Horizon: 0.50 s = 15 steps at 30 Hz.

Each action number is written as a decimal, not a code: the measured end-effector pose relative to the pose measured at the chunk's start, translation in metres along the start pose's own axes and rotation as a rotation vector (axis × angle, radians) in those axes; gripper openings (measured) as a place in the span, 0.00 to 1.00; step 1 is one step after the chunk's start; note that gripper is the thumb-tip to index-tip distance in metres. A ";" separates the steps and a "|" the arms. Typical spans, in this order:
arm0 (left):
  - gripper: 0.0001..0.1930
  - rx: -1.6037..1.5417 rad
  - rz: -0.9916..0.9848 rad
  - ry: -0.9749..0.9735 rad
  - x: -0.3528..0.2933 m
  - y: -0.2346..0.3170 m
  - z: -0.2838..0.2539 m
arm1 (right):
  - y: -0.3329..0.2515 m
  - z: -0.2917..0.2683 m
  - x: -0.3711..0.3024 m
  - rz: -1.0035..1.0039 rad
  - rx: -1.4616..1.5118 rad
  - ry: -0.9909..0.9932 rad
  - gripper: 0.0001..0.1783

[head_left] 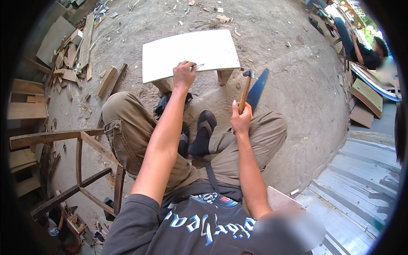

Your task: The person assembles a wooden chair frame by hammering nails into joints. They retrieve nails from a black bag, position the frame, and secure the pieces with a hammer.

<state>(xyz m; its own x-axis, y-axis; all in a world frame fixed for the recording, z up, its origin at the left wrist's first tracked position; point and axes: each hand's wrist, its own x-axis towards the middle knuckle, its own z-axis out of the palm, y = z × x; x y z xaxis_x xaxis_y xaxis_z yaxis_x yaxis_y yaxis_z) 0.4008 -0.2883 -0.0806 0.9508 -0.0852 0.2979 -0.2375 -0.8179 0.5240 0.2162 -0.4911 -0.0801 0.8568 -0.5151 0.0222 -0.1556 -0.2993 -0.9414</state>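
A low stool-like bench with a white top (pixel 191 51) stands in front of me on wooden legs. My left hand (pixel 184 75) rests at its near edge, fingers pinched around a thin metal nail (pixel 197 66). In my right hand (pixel 241 119), over my right knee, is a hammer (pixel 244 93) gripped by its wooden handle, head up. Beyond that hand is a handsaw (pixel 258 90) with a blue blade; its orange handle is partly hidden behind my fingers.
Wood scraps (pixel 68 59) lie piled at the far left. A wooden frame (pixel 80 161) stands beside my left knee. Corrugated metal sheets (pixel 352 182) cover the right side. Another person (pixel 365 53) is at the far right, near stacked boards (pixel 365 100).
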 end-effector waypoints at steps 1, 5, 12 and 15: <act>0.13 -0.028 -0.006 0.018 -0.003 0.001 0.001 | 0.005 0.000 0.002 0.037 0.045 0.004 0.16; 0.15 -0.095 0.019 0.071 -0.020 -0.008 0.000 | 0.010 0.002 0.002 0.190 0.185 -0.021 0.15; 0.27 0.073 0.041 0.063 -0.039 0.002 0.007 | 0.000 0.000 -0.001 0.281 0.191 -0.052 0.15; 0.24 0.147 0.046 0.058 -0.030 0.008 0.010 | 0.026 0.005 0.002 0.060 0.061 -0.002 0.15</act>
<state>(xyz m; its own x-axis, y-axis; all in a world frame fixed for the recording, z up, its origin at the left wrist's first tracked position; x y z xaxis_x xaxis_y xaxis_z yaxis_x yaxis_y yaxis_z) 0.3724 -0.2984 -0.0935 0.9254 -0.0948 0.3670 -0.2447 -0.8889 0.3873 0.2163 -0.4956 -0.1064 0.8477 -0.5293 -0.0352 -0.1761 -0.2183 -0.9599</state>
